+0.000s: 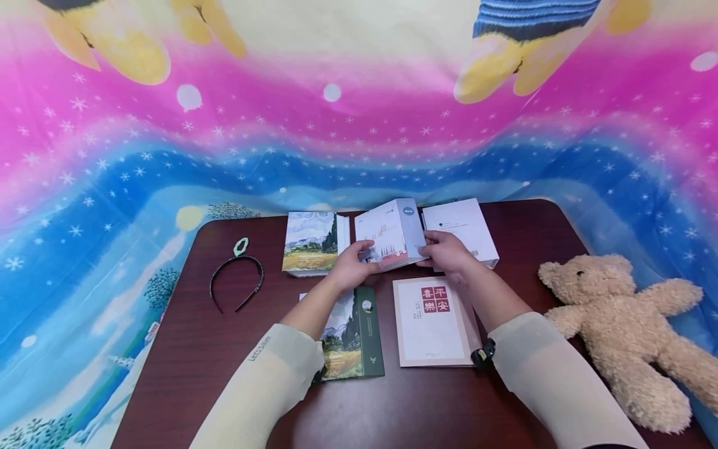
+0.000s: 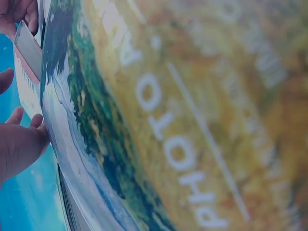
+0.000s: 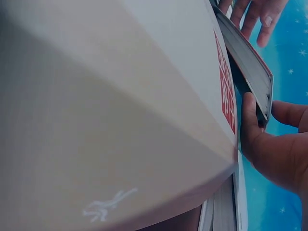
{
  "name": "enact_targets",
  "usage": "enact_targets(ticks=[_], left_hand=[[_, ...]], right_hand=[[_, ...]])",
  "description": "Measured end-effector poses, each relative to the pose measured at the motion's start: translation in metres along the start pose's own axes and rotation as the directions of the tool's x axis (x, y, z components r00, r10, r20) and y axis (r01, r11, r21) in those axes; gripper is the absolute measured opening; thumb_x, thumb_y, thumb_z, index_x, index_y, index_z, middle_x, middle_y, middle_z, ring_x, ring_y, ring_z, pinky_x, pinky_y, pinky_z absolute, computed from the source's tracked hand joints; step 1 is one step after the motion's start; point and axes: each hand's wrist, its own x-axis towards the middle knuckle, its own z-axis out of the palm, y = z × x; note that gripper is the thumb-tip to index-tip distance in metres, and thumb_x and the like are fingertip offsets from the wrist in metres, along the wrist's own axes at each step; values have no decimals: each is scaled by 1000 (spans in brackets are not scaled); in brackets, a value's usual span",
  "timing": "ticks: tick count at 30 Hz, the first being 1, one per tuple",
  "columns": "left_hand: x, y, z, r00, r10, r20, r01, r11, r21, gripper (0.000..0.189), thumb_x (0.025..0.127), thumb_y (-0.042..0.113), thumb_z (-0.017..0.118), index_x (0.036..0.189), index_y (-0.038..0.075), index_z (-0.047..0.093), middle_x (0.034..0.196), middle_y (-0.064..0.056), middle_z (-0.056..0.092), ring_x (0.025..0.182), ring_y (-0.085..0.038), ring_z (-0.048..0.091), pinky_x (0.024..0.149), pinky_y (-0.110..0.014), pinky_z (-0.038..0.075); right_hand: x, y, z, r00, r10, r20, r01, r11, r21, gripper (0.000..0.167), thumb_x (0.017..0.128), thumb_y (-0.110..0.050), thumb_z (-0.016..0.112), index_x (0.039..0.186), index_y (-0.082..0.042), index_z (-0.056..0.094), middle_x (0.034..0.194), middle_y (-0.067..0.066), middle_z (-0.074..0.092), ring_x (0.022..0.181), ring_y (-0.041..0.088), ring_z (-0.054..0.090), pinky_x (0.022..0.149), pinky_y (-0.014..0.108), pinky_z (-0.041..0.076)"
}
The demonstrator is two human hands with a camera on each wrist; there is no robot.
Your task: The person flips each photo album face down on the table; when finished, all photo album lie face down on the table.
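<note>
A white photo album with a pink-and-red picture and a grey-blue spine is tilted up above the back of the table. My right hand pinches its lower spine edge between thumb and fingers; the right wrist view shows the thumb against the album's edge. At the album's left side, my left hand touches the cover with fairly straight fingers, seen spread out in the right wrist view. Closest to the hands are a landscape-painting album on the left and a white album on the right.
Nearer the front lie a green-spined painting album, partly under my left forearm, and a cream album with red characters. A headband lies left on the dark table. A teddy bear lies at the right edge.
</note>
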Motion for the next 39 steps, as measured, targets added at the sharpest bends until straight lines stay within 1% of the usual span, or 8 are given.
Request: enact_targets(ticks=[4,7,16,20,25,30,35,39], left_hand=[[-1,1,0,1000,6,-6,-6,1000,17,66,92,17,74,154,14,50,158,-12,46,144,-32,45,112,-47,44],[-1,2,-1,1000,12,-14,-11,1000,29,66,91,17,75,153,13,51,157,-13,47,144,-32,45,113,-47,44],[-3,5,-3,1000,9,-20,-8,1000,23,68,91,17,76,153,12,50,158,-13,46,145,-33,44,113,-47,43],[-4,6,-4,1000,8,-16,-8,1000,24,68,91,18,75,154,12,49,159,-13,45,146,-32,43,113,-48,43],[-4,5,-4,1000,8,-16,-7,999,40,68,91,18,76,154,13,49,159,-12,45,146,-32,43,113,-46,43],[-5,4,-4,1000,11,-8,-10,998,55,69,92,18,76,155,13,49,159,-11,45,147,-32,42,114,-46,43],[-8,4,-4,1000,22,6,-22,998,58,68,93,19,74,155,12,47,160,-12,43,147,-32,41,113,-47,43],[-9,3,-3,1000,21,8,-22,999,49,68,93,19,74,156,13,47,160,-12,44,147,-32,41,112,-49,44]], right_hand=[[1,1,0,1000,7,-14,-7,1000,-18,69,103,1,54,164,-2,22,145,23,39,129,38,54,101,43,54],[0,1,0,1000,10,-22,-11,999,-40,70,102,1,57,164,-3,24,142,21,39,127,37,55,99,42,56],[-2,0,-7,999,38,1,-38,995,-92,73,100,-6,63,163,-3,27,152,22,39,130,38,55,97,41,57],[-5,0,-10,999,36,25,-32,989,-147,73,101,-12,63,163,-3,26,155,23,39,129,37,56,96,41,57],[-9,0,-14,999,23,47,-13,978,-206,70,104,-16,61,163,-3,27,156,23,42,122,37,62,94,43,58],[-9,1,-16,998,13,59,2,966,-259,69,104,-17,60,163,-4,28,154,21,47,116,34,67,88,41,60],[-8,3,-18,999,18,45,-3,952,-305,69,102,-18,63,163,-8,30,153,17,51,106,29,71,82,38,60],[-8,5,-20,999,15,50,3,941,-338,71,101,-18,65,163,-9,32,155,15,50,102,27,71,81,37,59]])
